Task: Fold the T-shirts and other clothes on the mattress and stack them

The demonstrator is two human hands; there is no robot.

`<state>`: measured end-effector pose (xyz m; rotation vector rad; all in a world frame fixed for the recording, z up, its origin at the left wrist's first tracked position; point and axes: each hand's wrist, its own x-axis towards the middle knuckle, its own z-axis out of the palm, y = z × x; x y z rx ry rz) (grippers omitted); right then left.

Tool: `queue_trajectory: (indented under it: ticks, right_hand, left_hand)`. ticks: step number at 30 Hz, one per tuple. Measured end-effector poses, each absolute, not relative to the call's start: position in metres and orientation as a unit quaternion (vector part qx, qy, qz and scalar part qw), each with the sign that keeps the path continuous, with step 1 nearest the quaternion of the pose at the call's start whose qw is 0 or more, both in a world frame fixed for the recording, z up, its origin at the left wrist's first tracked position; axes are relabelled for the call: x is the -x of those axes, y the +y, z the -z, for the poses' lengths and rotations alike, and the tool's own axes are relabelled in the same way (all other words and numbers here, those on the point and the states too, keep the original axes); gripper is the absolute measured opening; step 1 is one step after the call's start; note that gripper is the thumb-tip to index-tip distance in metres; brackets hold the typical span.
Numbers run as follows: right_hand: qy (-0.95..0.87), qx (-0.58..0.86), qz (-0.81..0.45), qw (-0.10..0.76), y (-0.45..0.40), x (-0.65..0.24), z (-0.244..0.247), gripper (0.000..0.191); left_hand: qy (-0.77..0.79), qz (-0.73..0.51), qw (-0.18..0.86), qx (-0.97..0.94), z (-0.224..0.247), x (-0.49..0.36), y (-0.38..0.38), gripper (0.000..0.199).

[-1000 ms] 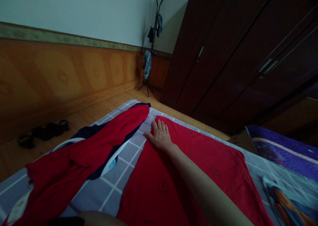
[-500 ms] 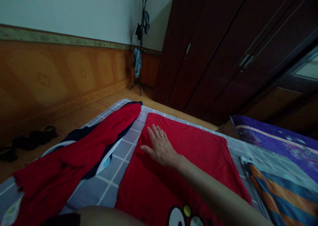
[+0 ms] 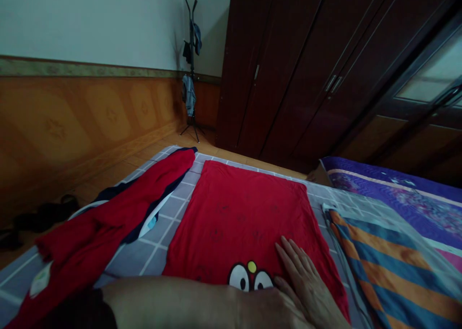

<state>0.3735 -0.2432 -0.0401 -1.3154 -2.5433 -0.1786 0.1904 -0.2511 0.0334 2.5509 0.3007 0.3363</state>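
Red cloth [image 3: 238, 218] spread flat mid-bed, far edge just short of the gridded sheet's [image 3: 169, 218] far border. Strip of sheet shows along its left side, narrower one on the right. Sides run near to far, narrowing away from the viewer; near end hidden by the arm, so long axis uncertain. Printed eyes toward near end, yellow dot on their far side. Right hand [image 3: 306, 281] over the near right part, fingers straight, slightly spread. Left hand [image 3: 272, 309] reaches across from the left, overlapping it; its fingers hidden, grip cannot be told. Left: another red garment [image 3: 144, 196], slanting, navy cloth [image 3: 132, 235] beneath. Right: striped cloth [image 3: 390, 266] just beside. Beyond: purple bedding [image 3: 390, 184], dark wardrobe [image 3: 281, 78], coat stand [image 3: 192, 59].
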Motion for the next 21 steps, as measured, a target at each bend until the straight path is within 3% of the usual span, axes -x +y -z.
queue_trajectory:
  ticks: [3, 5, 10, 15, 21]
  right_hand:
    - [-0.893, 0.423, 0.065, 0.140, -0.246, -0.372, 0.039, 0.054]
    - [-0.888, 0.437, 0.048, 0.131, -0.249, -0.367, 0.032, 0.056]
    - [-0.873, 0.472, 0.019, 0.124, -0.255, -0.359, 0.017, 0.057]
    - [-0.871, 0.474, -0.001, 0.125, -0.254, -0.357, 0.016, 0.055]
    - [-0.869, 0.460, -0.044, 0.176, -0.264, -0.364, -0.014, 0.047]
  left_hand:
    - [0.139, -0.138, 0.239, -0.951, -0.057, -0.166, -0.236, 0.042]
    - [0.241, -0.132, 0.191, -0.942, -0.062, -0.140, -0.215, 0.056]
    - [0.495, -0.045, 0.126, -0.858, -0.023, -0.074, -0.165, 0.072]
    - [0.520, -0.086, 0.081, -0.846, 0.004, -0.058, -0.158, 0.064]
    - [0.474, -0.146, 0.096, -0.863, -0.025, -0.049, -0.205, 0.056]
